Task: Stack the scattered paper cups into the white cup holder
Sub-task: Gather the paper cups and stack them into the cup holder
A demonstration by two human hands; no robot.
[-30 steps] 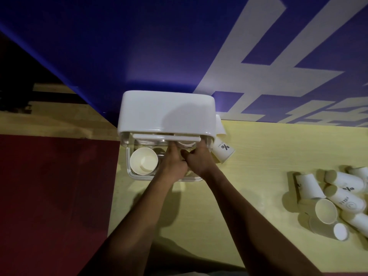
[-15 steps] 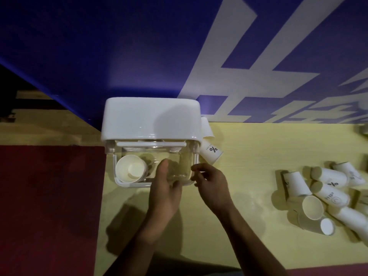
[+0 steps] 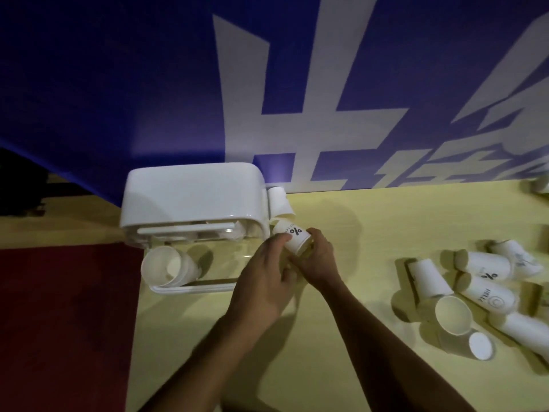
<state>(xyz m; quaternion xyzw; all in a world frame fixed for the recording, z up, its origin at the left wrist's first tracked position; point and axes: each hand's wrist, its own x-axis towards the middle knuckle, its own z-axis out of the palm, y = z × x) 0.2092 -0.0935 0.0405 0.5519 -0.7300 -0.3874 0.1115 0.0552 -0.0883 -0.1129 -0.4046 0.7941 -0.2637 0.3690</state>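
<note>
Left hand (image 3: 267, 281) and right hand (image 3: 316, 260) grasp the %-printed paper cup (image 3: 292, 237) — squeeze lightly; white cup holder (image 3: 193, 197) sits just left of grip.

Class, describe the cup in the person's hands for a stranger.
Start at the white cup holder. At its right front corner, the left hand and right hand grip a paper cup. Unlike the plain cup behind, it shows a black percent sign.

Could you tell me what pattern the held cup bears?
White cup with black percent sign; head view.
</note>
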